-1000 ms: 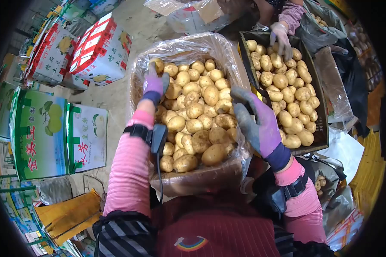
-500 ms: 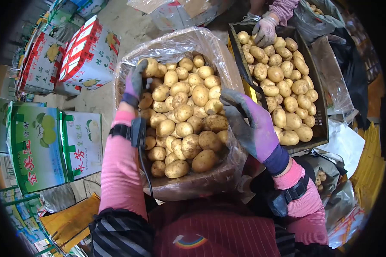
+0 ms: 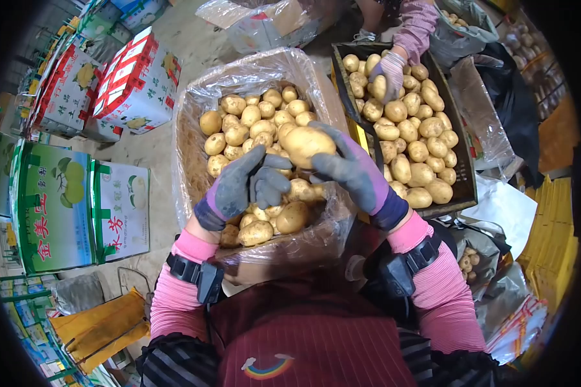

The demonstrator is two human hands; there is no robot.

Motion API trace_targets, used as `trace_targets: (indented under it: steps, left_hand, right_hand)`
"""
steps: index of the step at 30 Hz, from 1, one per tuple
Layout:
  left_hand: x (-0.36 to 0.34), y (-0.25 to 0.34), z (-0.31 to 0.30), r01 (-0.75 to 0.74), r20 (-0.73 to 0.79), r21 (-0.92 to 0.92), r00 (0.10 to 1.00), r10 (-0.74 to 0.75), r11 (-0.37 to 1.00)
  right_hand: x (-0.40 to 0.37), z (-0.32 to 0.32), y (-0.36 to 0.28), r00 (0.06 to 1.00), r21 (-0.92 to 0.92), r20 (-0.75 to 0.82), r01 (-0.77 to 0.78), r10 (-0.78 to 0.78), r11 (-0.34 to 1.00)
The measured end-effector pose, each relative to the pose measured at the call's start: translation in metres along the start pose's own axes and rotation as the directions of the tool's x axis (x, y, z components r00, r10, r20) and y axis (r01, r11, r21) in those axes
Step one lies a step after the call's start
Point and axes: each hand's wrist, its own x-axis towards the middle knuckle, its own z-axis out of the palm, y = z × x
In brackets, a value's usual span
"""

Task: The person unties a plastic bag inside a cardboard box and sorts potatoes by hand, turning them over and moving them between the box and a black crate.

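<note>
Both my hands wear grey-and-purple work gloves. A large, smooth, pale yellow potato (image 3: 307,146) is in my right hand (image 3: 354,169), its thumb and fingers gripping the right end above the carton. My left hand (image 3: 244,183) hovers just left of that potato, fingers bent but apart, and I see nothing in it. Below both hands is a cardboard carton (image 3: 252,269) lined with clear plastic film. Many potatoes (image 3: 248,116) lie heaped in it, some with brown soil marks. My hands and forearms cover part of the heap.
Right of the carton stands a dark crate (image 3: 461,198) full of potatoes, where another person's gloved hand (image 3: 388,74) holds a potato. Printed cartons (image 3: 51,213) stand at left. An open carton (image 3: 265,29) is beyond; plastic bags (image 3: 461,39) lie at right.
My left hand has left the carton's far left side and come in to the middle. My right hand has moved left and now holds a large potato. The other person's hand has taken a potato.
</note>
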Motion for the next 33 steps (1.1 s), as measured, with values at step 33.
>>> trace_targets:
  steps: [33]
  left_hand:
    - [0.093,0.047,-0.189,0.502,-0.122,0.734,0.761,0.637,-0.458]
  right_hand:
    - [0.020,-0.035,0.000,0.921,-0.042,-0.384,0.055,-0.067,0.998]
